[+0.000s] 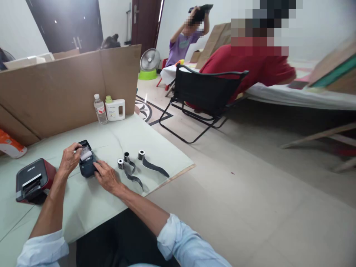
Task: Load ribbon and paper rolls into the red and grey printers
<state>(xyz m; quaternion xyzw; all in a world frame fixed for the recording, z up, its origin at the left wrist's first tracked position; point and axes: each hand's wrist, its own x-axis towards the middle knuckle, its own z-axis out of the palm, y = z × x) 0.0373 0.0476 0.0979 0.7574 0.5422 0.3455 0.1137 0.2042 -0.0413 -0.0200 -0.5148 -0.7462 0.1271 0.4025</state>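
Observation:
A small dark portable printer (88,167) lies on the pale green tabletop with its lid raised. Inside its compartment sits a white paper roll (86,153). My left hand (70,158) reaches over from the left, its fingers pinched at the roll's upper edge; the fingertips are partly hidden. Against the printer's right side, my right hand (107,177) grips the casing with thumb and fingers. To the right lie three small rolls of dark strip: a left one (120,163), a middle one (126,156) and a right one (141,154), with loose tails trailing from them.
A larger black and red printer (35,181) stands left of my forearm. Along the cardboard screen (69,89) are a clear water bottle (100,109), a white jug (115,109) and an orange and white package (11,144). Beyond, a person in red occupies a black folding chair (207,87).

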